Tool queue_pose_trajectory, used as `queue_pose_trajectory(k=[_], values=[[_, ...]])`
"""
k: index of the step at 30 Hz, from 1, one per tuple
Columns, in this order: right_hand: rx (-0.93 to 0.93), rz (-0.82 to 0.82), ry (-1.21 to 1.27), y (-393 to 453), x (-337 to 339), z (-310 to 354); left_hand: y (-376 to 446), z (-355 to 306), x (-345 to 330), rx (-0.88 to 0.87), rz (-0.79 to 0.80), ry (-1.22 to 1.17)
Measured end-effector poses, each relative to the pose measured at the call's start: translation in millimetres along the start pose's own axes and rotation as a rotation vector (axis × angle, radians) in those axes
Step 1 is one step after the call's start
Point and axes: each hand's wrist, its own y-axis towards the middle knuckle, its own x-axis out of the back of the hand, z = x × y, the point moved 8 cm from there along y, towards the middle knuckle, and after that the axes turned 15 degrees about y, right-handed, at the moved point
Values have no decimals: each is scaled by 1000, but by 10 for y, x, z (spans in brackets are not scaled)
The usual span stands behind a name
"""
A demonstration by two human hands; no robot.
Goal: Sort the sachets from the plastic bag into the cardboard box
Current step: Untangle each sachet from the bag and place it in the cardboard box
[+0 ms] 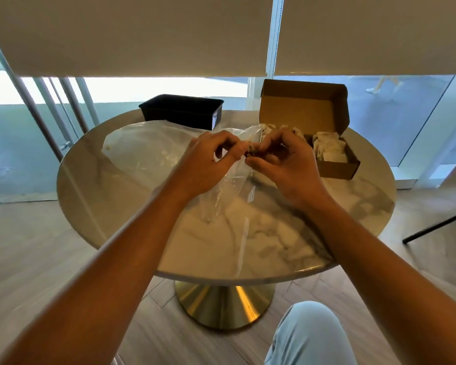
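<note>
A clear plastic bag is pinched above the marble table by the left hand and right hand; white sachets are seen inside the open cardboard box.

Head view, looking forward and down, close above round table

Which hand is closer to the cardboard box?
Right. The right hand is just beside the cardboard box, at its left. The left hand is farther left, over the plastic bag.

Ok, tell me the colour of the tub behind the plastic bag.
Black. The tub shows clearly in the head view, at the table's far edge.
</note>
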Motion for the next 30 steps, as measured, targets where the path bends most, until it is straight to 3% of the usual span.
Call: queue_pose_trajectory(k=[6,21,26,30], values=[[113,50,-157,-13,-59,21,-6,16,-30,22,-3,54],[175,72,-167,-44,-86,63,5,52,-32,87,2,17],[-13,21,-55,-28,-26,-42,-18,11,81,33,-55,82],[-124,126,-21,-48,-108,-93,-39,-34,97,-7,-62,129]])
